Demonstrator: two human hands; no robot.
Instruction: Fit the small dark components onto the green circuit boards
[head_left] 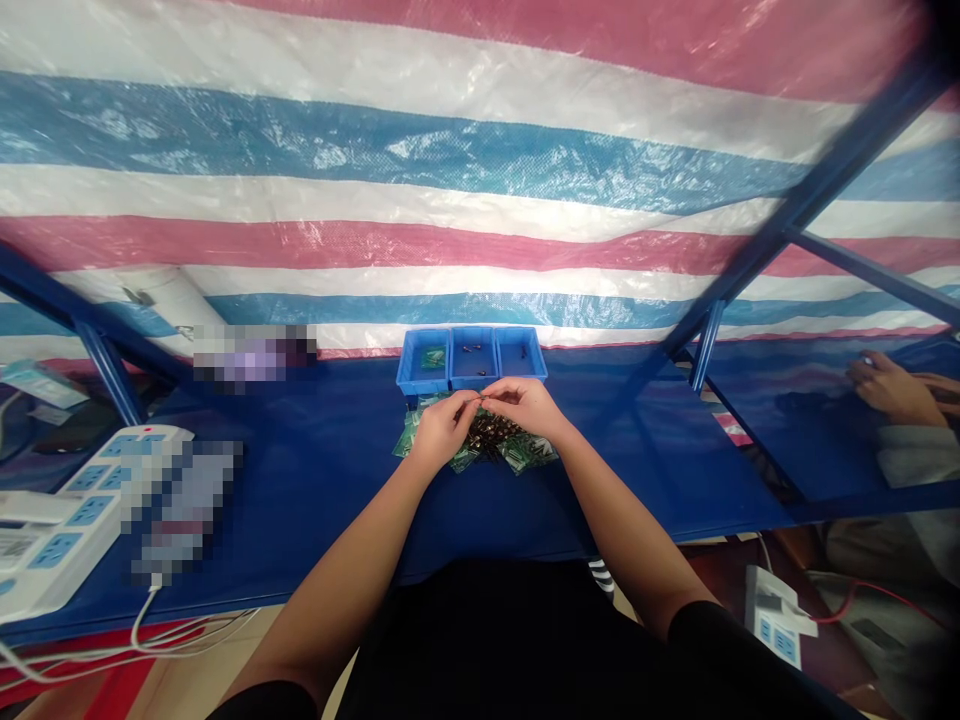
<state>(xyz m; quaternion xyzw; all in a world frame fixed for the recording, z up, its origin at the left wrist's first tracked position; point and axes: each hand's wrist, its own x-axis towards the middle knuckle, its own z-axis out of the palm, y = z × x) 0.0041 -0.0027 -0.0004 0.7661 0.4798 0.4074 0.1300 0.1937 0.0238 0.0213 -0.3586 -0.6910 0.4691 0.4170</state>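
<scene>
My left hand (442,430) and my right hand (529,404) meet at the fingertips over a heap of small dark metal parts (491,437). Both hands are pinched closed on a tiny dark piece between them, too small to name. Green-tinted clear packets (519,455) lie under and around the heap. Just behind my hands stand three joined blue bins. Green packets sit in the left bin (422,386); a few small dark parts lie in the middle bin (473,383) and the right bin (534,372).
A white power strip (97,510) and a blurred phone-like object with a cable lie at left on the blue table (315,500). Behind hangs a striped tarp (450,160) on blue frame bars (795,210). At right, another person's hands (892,390) show over the adjoining table.
</scene>
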